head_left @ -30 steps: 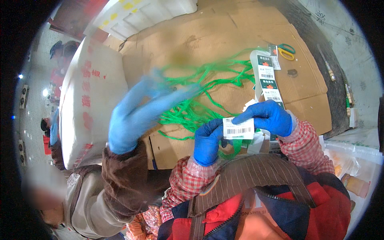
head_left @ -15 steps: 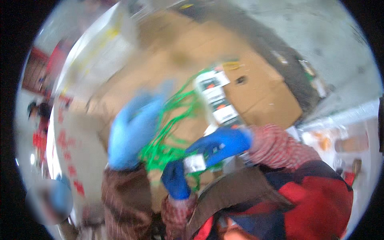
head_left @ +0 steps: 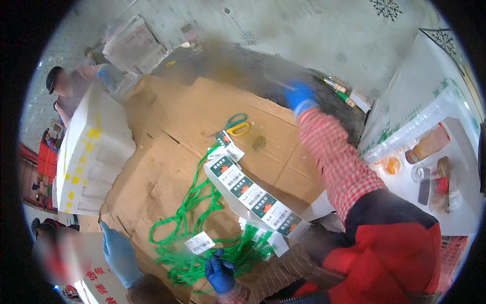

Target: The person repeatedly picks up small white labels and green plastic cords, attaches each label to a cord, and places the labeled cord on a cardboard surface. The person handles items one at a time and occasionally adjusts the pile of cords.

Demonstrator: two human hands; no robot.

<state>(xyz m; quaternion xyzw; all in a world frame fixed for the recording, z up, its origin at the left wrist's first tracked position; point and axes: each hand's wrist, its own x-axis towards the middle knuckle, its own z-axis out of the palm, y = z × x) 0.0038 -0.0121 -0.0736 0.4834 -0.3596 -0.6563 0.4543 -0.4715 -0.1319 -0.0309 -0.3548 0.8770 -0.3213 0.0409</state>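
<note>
We read this as a reach: right hand blurred, grip unclear, green-handled tool off its right. Left hand curls by green netting, hold unclear, loose label just beyond; next likely needs a careful pinch.

Before you stood a dark-topped desk, largely overlaid with creased brown cardboard. Beyond it spread a pale grey-green wall-like surface bearing dark snowflake motifs. To your left, a white box with yellow markings bordered the cardboard; farther out lay a pale speckled surface, wall or floor indeterminable, and small red panels. At your right, an open white container flanked the desk under diffuse, pale light.
</note>
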